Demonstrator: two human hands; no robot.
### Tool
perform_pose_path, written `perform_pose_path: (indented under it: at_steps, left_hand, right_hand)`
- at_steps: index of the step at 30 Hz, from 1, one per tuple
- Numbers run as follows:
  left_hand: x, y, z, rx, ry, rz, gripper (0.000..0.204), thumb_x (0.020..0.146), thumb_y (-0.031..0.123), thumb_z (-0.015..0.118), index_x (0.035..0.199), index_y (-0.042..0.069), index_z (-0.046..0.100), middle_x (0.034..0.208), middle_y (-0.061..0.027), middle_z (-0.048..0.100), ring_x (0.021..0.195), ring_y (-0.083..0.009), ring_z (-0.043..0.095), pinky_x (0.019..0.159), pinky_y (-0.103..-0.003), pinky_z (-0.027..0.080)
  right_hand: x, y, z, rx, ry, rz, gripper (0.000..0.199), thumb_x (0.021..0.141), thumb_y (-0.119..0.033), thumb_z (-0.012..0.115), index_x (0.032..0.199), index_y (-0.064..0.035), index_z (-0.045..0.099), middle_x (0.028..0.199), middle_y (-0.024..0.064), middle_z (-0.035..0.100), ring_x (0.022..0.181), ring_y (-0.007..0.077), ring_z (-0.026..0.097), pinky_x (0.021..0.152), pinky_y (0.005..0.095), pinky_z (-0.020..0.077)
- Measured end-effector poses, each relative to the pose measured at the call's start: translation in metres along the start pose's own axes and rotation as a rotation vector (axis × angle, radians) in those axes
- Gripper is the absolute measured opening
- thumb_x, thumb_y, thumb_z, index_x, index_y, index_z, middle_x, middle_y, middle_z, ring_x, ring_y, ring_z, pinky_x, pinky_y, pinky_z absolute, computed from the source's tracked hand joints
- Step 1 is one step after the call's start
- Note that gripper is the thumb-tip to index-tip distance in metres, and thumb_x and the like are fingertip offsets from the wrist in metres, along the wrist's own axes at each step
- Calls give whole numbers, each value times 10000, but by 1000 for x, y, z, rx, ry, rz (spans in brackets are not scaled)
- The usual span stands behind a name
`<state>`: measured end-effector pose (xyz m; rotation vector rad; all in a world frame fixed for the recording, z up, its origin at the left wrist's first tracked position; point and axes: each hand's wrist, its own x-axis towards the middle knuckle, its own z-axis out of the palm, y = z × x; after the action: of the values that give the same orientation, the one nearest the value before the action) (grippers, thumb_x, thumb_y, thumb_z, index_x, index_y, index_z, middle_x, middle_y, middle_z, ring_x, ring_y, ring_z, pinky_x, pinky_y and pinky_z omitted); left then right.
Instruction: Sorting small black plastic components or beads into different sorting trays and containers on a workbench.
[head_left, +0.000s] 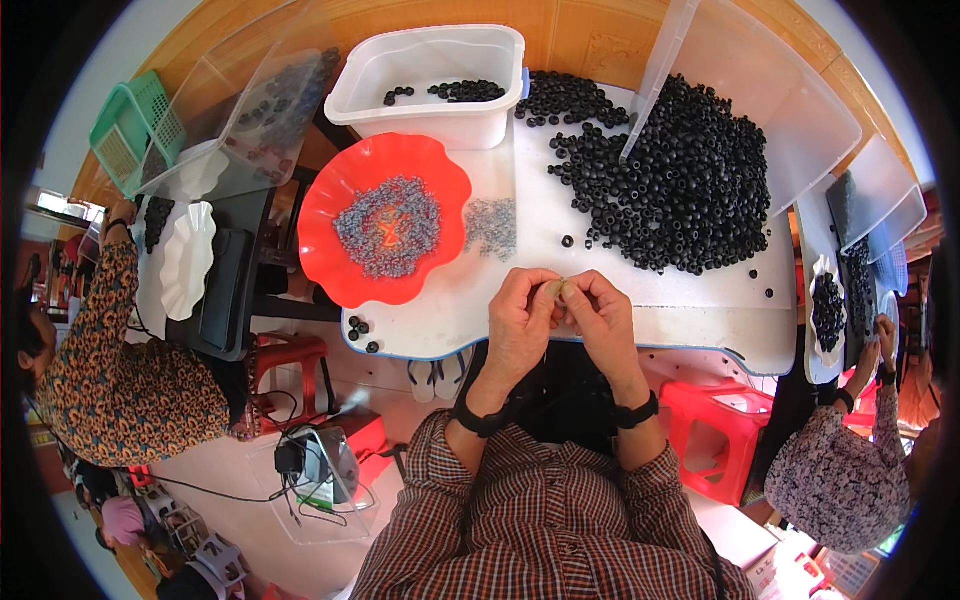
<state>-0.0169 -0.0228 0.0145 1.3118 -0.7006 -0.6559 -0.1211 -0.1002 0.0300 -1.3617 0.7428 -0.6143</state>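
Small pale piece (553,289), pinched between the fingertips of both hands, sits at the near edge of the white table (700,310), straight ahead of the person. It is too small and too covered to tell its shape for sure; it may be a light bead or cap, and its long axis, if it has one, seems to run left to right between the two grips.

From the left: a person in a patterned top sits beside a white scalloped dish (187,258). Next comes the red bowl (330,200), wavy-rimmed, holding grey bits. Behind it stands a white tub (400,110) with a few black rings inside.

The left hand (520,320) has thumb and fingers pressed together on the piece's left end; the right hand (600,318) is closed on its right end, the two hands touching. Both lie equally near it.

Farther right, the black ring pile (690,190) spreads over the table, well apart from the hands.
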Motion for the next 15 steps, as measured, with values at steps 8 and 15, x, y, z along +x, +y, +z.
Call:
perform_pose_path:
  at_steps: [8, 15]
  left_hand:
    - [0, 4, 2, 68, 21, -5, 125, 994, 110, 530, 984, -4, 581, 727, -23, 603, 589, -60, 566, 528, -210, 490]
    - [0, 2, 3, 96, 30, 2, 117, 983, 108, 550, 963, -6, 561, 784, -70, 593, 615, -107, 564, 558, -256, 480]
  right_hand:
    - [1, 12, 1, -145, 26, -174, 118, 958, -90, 580, 917, 19, 588, 803, 23, 609, 698, 70, 562, 641, 227, 484]
    - [-1, 4, 2, -60, 21, -74, 138, 961, -111, 593, 904, 14, 587, 800, 27, 614, 680, 62, 560, 622, 216, 480]
